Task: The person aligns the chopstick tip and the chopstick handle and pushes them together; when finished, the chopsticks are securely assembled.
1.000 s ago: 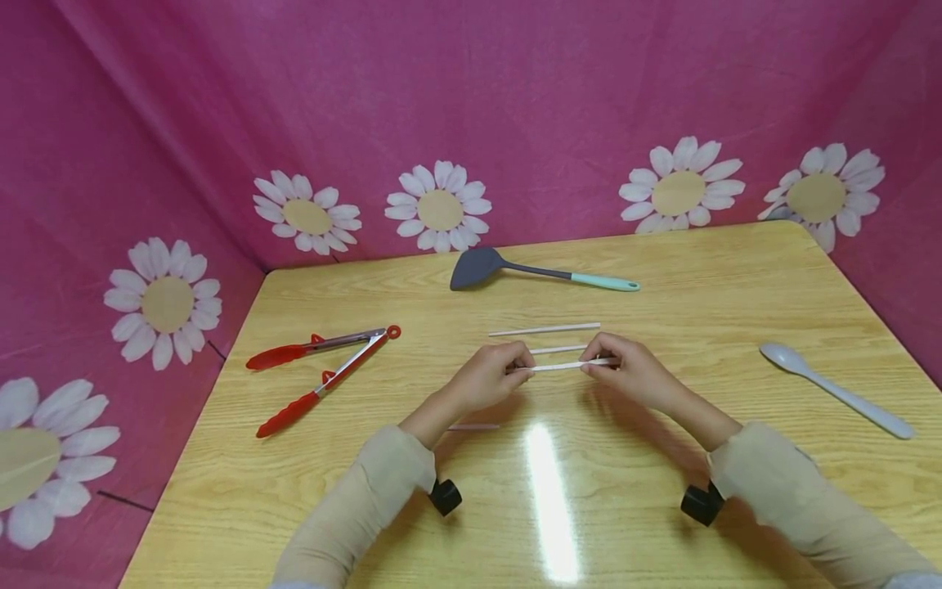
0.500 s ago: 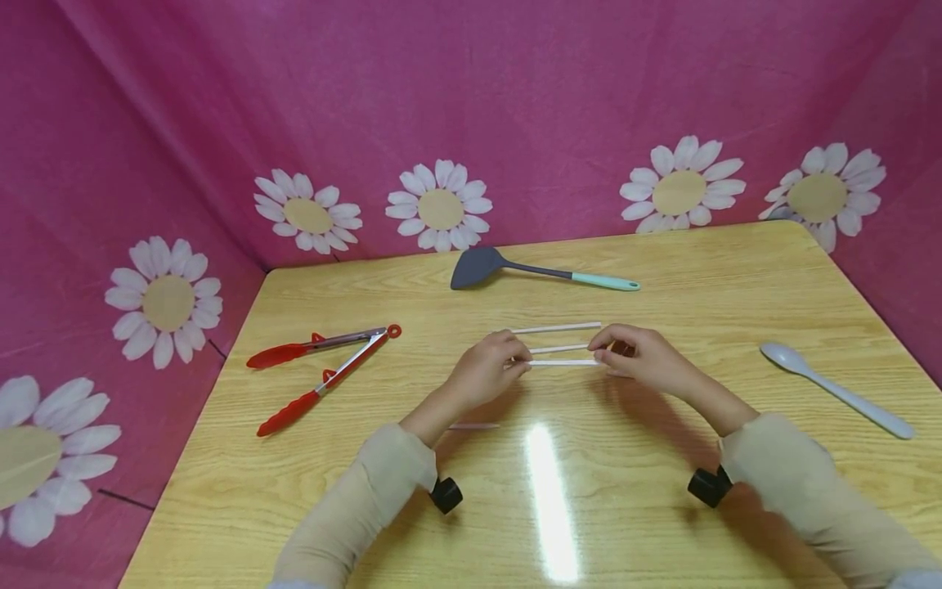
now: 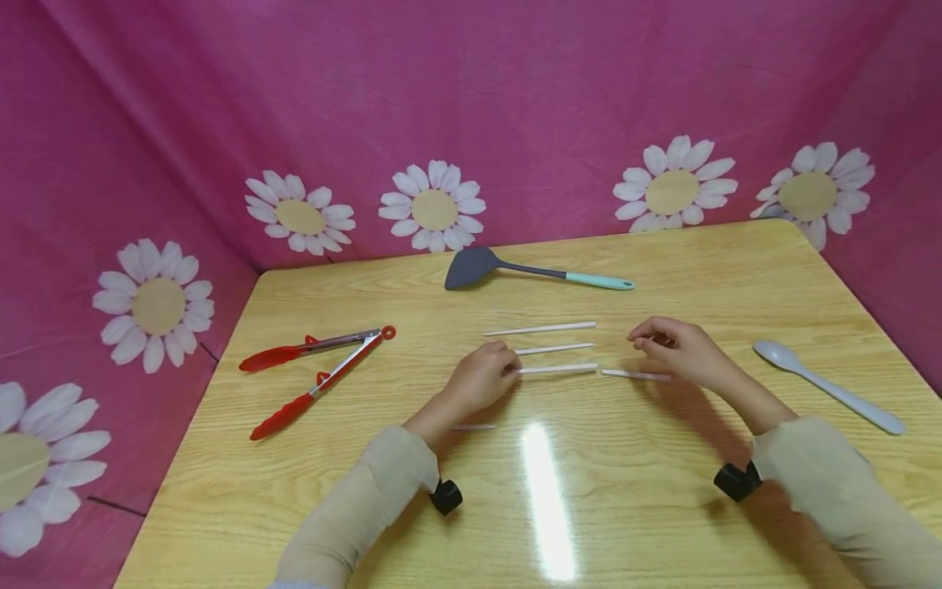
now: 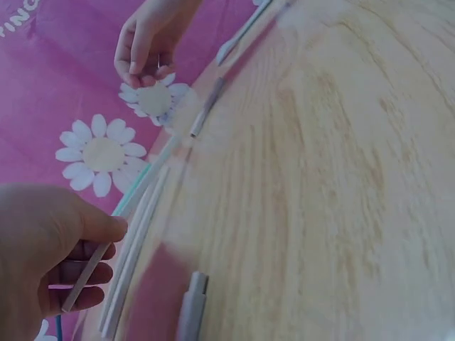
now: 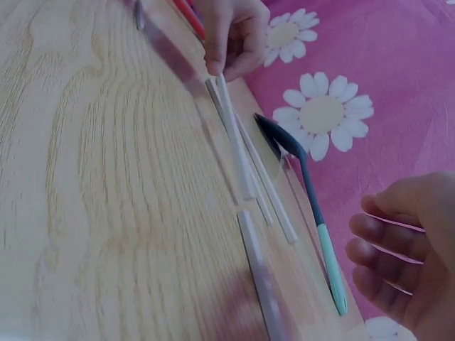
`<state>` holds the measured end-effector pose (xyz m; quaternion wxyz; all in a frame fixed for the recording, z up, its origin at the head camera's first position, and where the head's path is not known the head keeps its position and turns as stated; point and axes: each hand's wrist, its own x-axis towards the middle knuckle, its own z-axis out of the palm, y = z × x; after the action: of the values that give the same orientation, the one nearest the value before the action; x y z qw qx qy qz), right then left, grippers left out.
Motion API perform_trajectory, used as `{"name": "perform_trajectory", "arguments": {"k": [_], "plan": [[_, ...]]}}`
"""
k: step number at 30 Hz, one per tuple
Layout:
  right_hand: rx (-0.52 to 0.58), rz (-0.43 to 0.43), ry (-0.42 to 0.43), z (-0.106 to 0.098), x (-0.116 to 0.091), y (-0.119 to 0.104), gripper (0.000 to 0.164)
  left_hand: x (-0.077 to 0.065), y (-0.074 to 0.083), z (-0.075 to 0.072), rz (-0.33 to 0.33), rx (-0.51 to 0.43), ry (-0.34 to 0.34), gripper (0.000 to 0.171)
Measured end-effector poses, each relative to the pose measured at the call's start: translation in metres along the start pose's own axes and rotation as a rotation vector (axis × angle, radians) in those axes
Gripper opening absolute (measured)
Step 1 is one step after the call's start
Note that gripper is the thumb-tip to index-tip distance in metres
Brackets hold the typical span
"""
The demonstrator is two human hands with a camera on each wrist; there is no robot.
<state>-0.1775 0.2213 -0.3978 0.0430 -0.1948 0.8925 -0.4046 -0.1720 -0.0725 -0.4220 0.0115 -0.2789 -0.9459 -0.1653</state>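
Observation:
Between its thumb and fingers, my left hand (image 3: 482,378) pinches one end of a slim white stick (image 3: 559,369). In the left wrist view the end of this stick (image 4: 87,277) lies across the fingers. My right hand (image 3: 680,348) is off to the right, fingers loosely bent and holding nothing. Below it, a shorter white stick (image 3: 636,375) lies on the table, almost in line with the held one. Two more white sticks, a far one (image 3: 540,329) and a nearer one (image 3: 555,348), lie roughly parallel behind. A pale pinkish stick (image 3: 474,426) is partly hidden by the left arm.
Red-tipped tongs (image 3: 316,372) lie spread on the left. A dark turner with a mint handle (image 3: 540,270) is at the back of the wooden table (image 3: 625,507). A grey spoon (image 3: 827,388) rests on the right. Flowered pink cloth (image 3: 515,106) hangs behind.
My right hand has let go of the stick's right end and moved right, showing the shorter stick on the table. My left hand keeps its pinch, nearly in place.

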Motion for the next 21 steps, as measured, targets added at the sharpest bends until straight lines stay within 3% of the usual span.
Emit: {"name": "perform_trajectory", "arguments": {"k": [13,21], "plan": [[-0.027,0.050,-0.032,0.000,-0.002,0.010,0.023,-0.003,-0.011,0.012,0.018,0.072,-0.010,0.006],[-0.038,0.044,-0.038,0.001,0.000,0.012,0.023,-0.010,-0.015,0.003,0.041,0.058,0.019,0.009]]}}
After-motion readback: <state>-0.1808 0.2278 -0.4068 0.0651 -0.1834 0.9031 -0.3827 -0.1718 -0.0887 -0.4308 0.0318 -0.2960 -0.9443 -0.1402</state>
